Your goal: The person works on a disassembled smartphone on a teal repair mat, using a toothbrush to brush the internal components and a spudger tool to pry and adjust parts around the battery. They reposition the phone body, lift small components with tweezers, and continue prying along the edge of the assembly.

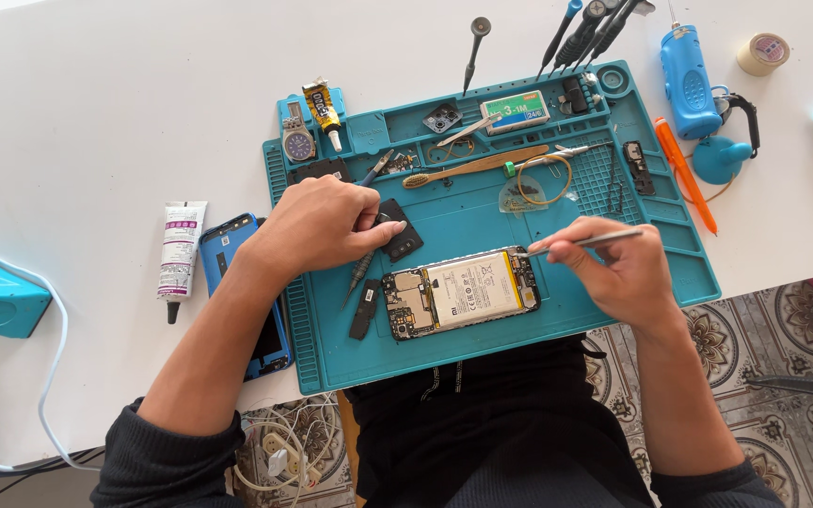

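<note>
An opened phone (461, 292) lies on the teal repair mat (482, 202), its pale battery and circuit board showing. My right hand (613, 268) grips metal tweezers (583, 243), and their tip touches the phone's upper right corner. My left hand (322, 226) rests on the mat left of the phone, its fingertips on a black cover piece (401, 233) and around a thin dark screwdriver (361, 268).
A black strip part (365, 309) lies by the phone. A toothbrush (472, 166), wire coil, small box, wristwatch (298, 143) and glue bottle sit on the mat's far half. A white tube (179, 249), a blue phone cover (237, 246), an orange pen (684, 174) and blue tools lie around.
</note>
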Motion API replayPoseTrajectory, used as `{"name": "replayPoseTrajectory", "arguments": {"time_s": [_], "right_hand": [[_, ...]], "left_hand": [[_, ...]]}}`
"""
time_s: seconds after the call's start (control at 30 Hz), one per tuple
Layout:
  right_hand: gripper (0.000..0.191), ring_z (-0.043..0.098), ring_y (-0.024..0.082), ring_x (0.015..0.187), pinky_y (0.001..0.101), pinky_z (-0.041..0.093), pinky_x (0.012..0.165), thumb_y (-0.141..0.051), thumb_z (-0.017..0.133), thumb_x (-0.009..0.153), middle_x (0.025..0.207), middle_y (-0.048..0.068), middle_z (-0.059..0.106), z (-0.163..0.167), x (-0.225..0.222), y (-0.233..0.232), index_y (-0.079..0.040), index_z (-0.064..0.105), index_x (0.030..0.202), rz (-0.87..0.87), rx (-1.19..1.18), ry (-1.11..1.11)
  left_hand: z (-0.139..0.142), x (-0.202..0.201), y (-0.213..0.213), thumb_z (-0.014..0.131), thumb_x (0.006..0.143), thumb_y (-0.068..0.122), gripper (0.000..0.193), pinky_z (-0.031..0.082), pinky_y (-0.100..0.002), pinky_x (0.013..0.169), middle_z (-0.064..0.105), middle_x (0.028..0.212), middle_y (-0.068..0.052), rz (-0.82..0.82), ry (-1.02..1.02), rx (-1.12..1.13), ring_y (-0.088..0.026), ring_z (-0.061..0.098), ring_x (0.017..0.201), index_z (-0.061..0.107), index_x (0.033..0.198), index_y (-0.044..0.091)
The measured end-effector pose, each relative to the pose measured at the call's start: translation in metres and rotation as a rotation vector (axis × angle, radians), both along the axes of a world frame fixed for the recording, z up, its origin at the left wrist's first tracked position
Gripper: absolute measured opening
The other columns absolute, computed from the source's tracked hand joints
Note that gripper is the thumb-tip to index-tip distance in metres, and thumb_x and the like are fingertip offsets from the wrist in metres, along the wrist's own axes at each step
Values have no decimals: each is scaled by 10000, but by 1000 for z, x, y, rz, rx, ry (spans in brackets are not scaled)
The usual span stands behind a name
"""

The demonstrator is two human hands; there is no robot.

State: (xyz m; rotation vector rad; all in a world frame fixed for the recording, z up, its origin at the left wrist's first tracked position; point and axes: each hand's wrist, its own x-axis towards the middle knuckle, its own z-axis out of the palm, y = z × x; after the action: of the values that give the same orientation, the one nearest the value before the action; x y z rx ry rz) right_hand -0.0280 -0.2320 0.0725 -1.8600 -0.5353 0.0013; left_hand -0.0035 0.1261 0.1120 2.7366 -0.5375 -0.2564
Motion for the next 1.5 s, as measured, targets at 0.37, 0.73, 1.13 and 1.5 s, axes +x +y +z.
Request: {"name": "replayPoseTrajectory", "arguments": {"time_s": [0.37,0.73,1.13,1.5], "right_hand": [[123,705,106,756,233,583,708,-81,678,999,880,104,768,0,1,-4,34,722,1007,-133,5,113],[123,706,104,750,230,584,700,-83,683,998,870,102,762,-2,3,-5,33,721,1010,-149,-10,100],[118,704,98,754,230,579,705,-89,691,983,870,90,774,0,5,-4,16,737,1009,-120,-48,98],[140,697,101,746,231,572,701,-110,695,997,864,90,765,1,5,-2,25,727,1014,-182,-31,101]], "left_hand": [[-1,0,-1,664,908,537,513,469,-383,511,596,505,-53,-3,-1,7,-220,593,516,644,628,108],[-2,1,-2,675,906,521,490,482,-385,526,608,527,-52,3,10,13,-222,606,531,649,642,110],[-2,1,-2,684,898,501,475,485,-411,544,615,528,-68,-8,-19,-8,-247,619,559,647,640,104],[-1,1,-3,681,900,502,479,482,-401,527,608,518,-59,0,-1,-9,-238,607,526,645,638,103]]}}
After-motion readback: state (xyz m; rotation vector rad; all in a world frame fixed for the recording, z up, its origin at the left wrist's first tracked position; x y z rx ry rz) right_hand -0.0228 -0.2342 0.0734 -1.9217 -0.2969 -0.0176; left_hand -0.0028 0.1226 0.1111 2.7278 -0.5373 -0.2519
